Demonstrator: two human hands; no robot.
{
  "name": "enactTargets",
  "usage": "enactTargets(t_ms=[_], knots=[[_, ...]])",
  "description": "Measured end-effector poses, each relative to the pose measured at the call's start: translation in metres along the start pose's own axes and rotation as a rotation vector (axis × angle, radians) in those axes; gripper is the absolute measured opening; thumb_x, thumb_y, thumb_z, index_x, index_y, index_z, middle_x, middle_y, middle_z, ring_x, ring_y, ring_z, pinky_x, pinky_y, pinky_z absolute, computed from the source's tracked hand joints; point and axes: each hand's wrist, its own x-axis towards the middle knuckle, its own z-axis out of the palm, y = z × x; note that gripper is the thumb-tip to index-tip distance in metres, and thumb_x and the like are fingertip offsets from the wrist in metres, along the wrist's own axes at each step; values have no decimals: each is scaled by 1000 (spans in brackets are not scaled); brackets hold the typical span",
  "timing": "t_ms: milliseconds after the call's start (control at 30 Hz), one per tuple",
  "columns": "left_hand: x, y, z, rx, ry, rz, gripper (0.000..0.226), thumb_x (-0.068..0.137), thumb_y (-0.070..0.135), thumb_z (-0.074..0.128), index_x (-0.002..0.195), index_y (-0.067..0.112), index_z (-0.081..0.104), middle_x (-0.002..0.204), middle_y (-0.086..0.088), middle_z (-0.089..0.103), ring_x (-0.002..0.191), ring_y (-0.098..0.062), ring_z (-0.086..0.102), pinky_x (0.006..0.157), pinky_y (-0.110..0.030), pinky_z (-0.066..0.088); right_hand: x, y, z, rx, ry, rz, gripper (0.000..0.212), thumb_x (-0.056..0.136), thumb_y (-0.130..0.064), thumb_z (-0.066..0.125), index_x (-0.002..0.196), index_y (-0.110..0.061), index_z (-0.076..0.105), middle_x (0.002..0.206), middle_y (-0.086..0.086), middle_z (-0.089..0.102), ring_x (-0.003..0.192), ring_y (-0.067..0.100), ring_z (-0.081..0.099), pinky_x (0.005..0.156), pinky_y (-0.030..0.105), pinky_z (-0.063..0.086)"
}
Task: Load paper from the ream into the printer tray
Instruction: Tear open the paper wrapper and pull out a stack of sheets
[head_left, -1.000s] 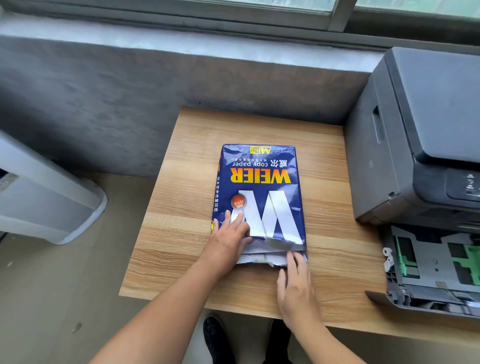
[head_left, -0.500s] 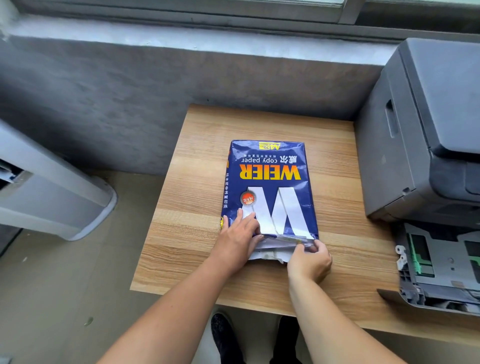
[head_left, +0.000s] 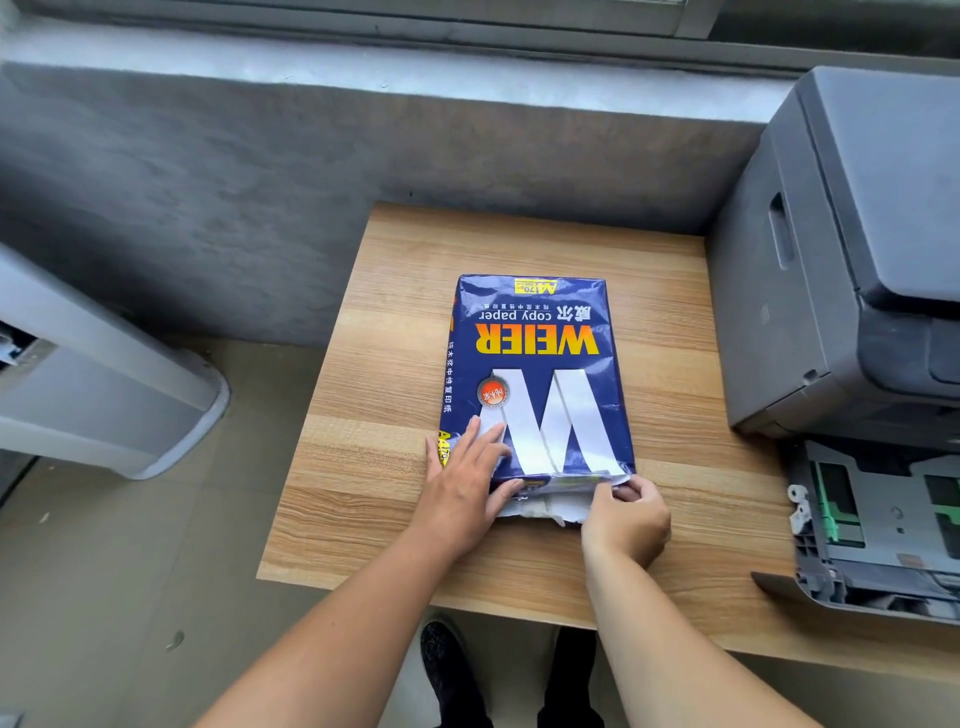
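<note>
Head view: flat left hand (head_left: 464, 488) pins the heavy, slippery blue-wrapped paper ream (head_left: 537, 379); right hand (head_left: 626, 517) pinches its torn, flimsy wrapper flap (head_left: 550, 512), probably the best hold.

Place: we are looking at what seems an office corner.
Machine: a grey printer (head_left: 852, 249) is sitting on the wooden desk (head_left: 363, 525).
Supplies: a copy-paper ream (head_left: 540, 374) is lying beside it.
Walls: bare concrete is running beneath a window frame (head_left: 415, 15).
</note>
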Motion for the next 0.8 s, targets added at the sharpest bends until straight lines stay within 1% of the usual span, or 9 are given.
enactTargets(t_ms=[133, 233, 400, 500, 600, 733, 800], knots=[[1, 1, -3, 2, -32, -8, 41, 95, 50, 48, 128, 27, 47, 159, 11, 29, 151, -12, 5, 117, -66, 12, -2, 0, -4, -88, 2, -87, 13, 83, -17, 67, 94, -21, 72, 82, -2, 75, 76, 19, 56, 71, 28, 38], [2, 0, -5, 20, -54, -5, 43, 95, 49, 48, 131, 27, 46, 159, 11, 29, 151, -13, 5, 117, -65, 13, 3, 1, -7, -153, 10, -130, 11, 84, -23, 66, 94, -23, 71, 83, -3, 77, 74, 20, 54, 69, 30, 39], [2, 0, -7, 42, -66, -9, 48, 95, 50, 48, 136, 25, 45, 161, 9, 26, 151, -12, 4, 118, -63, 13, 11, 4, -7, -256, -69, -175, 9, 86, -25, 64, 93, -22, 69, 81, 0, 76, 74, 26, 58, 69, 33, 45], [1, -1, -7, 61, -65, -8, 54, 95, 51, 48, 140, 23, 42, 162, 8, 24, 151, -13, 3, 119, -61, 12, 16, 6, -4, -322, -125, -179, 10, 84, -26, 63, 85, -19, 70, 93, 7, 72, 77, 29, 56, 69, 33, 44], [0, -2, -7, 62, -60, -1, 57, 94, 52, 49, 142, 22, 41, 162, 7, 24, 151, -13, 3, 119, -61, 11, 16, 8, -2, -361, -153, -209, 15, 87, -26, 63, 86, -14, 73, 103, 10, 65, 80, 27, 50, 70, 32, 38], [2, -3, -7, 51, -77, -5, 57, 95, 50, 49, 142, 22, 40, 162, 6, 24, 151, -14, 4, 119, -61, 12, 10, 11, -2, -357, -129, -279, 15, 88, -22, 63, 81, -11, 70, 95, 8, 60, 77, 26, 50, 66, 31, 35], [3, -3, -7, 55, -88, -3, 57, 95, 50, 49, 143, 22, 40, 162, 6, 23, 151, -14, 4, 119, -62, 13, 9, 9, -1, -326, -118, -278, 10, 86, -19, 65, 81, -11, 67, 93, 5, 59, 76, 25, 50, 65, 30, 34]])
